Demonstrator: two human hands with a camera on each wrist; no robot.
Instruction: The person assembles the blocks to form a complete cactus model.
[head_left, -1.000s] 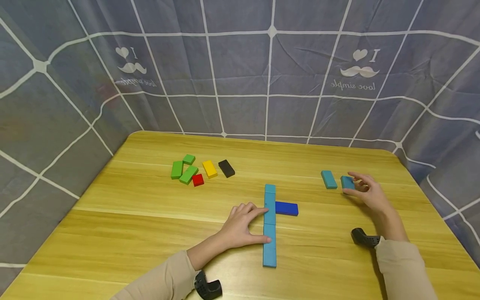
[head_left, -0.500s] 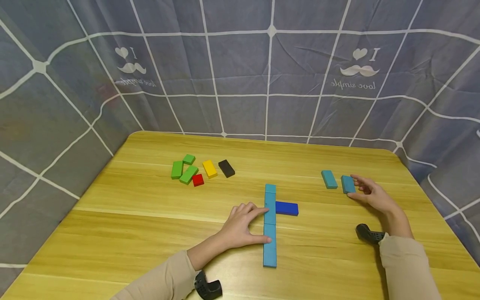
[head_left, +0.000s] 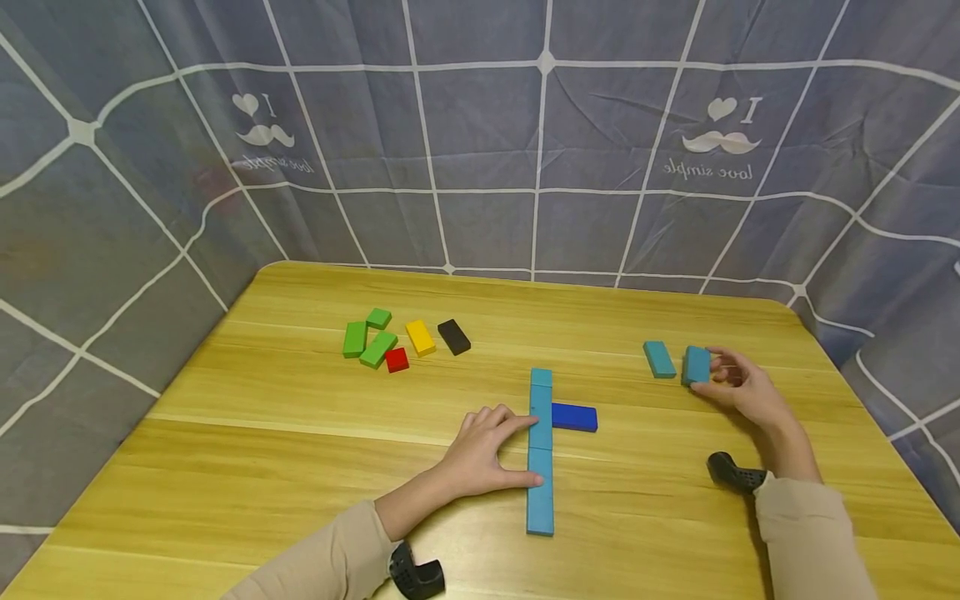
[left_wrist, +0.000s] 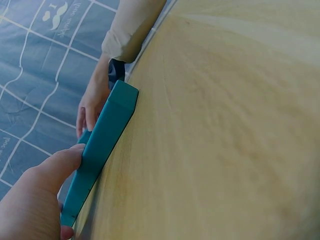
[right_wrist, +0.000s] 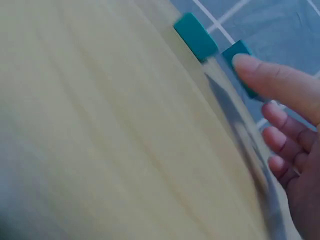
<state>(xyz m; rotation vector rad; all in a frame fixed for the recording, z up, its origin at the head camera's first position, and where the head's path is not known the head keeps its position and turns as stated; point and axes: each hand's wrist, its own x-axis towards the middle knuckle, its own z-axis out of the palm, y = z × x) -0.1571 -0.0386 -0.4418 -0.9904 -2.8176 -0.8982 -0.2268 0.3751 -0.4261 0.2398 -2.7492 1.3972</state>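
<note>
A row of light-blue blocks (head_left: 540, 508) lies end to end on the table, running away from the person. My left hand (head_left: 474, 457) rests beside it, its thumb and index finger spread apart and touching the row's top. In the left wrist view the thumb lies against the row's side (left_wrist: 102, 135). A dark-blue block (head_left: 574, 417) sticks out from the row's right side. At the right, my right hand (head_left: 746, 392) pinches a light-blue block (head_left: 696, 365) between thumb and fingers. Just left of it lies another light-blue block (head_left: 659, 359).
At the back left are several green blocks (head_left: 355, 340), a red block (head_left: 397, 360), a yellow block (head_left: 421, 337) and a black block (head_left: 453, 337). A grey curtain (head_left: 480, 150) with white lines hangs behind the wooden table (head_left: 300, 467).
My right hand shifts slightly right with the light-blue block, then the block rises a little and tilts in its grasp. The left hand and the row stay put.
</note>
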